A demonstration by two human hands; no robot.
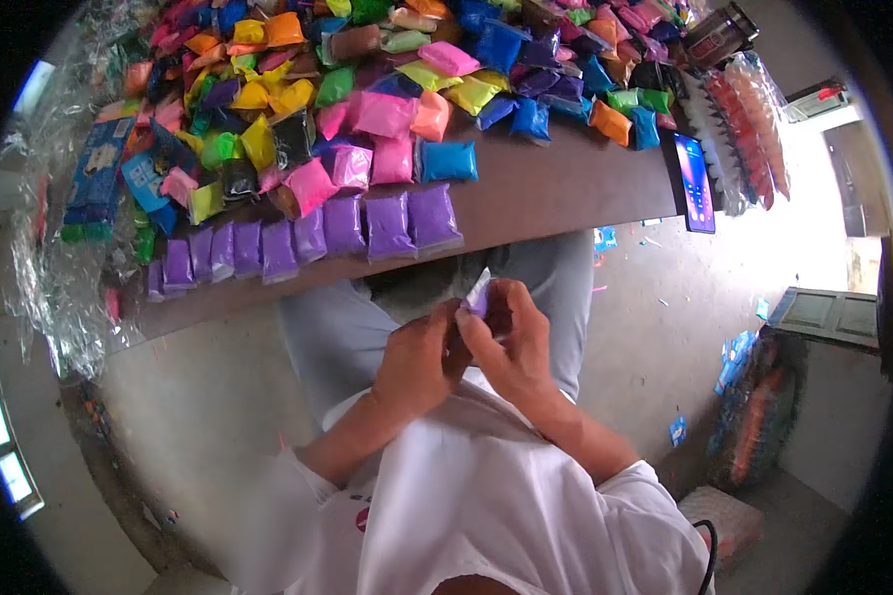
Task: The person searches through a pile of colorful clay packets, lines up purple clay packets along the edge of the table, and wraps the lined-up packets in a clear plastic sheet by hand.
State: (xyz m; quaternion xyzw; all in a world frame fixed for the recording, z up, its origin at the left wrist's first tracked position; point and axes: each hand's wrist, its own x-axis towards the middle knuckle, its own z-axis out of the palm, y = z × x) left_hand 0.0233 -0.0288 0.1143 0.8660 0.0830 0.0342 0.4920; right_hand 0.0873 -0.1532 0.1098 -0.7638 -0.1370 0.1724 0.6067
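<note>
Both hands are raised over my lap, just off the table's front edge. Between them shows a small purple packet [478, 296] with a pale clear tip pointing up. My right hand [511, 337] pinches this packet with thumb and fingers. Touching or close beside it, my left hand [425, 352] has its fingers curled in; whether it also grips the packet is hidden. On the table in front, a row of purple packets [343, 226] lies along the edge, left of and beyond my hands.
A large heap of colourful packets [382, 114] covers the back of the brown table [556, 188]. A lit phone [695, 183] lies at its right edge beside clear plastic trays [749, 129]. Crumpled clear wrap [60, 218] hangs at the left. Scraps lie on the floor.
</note>
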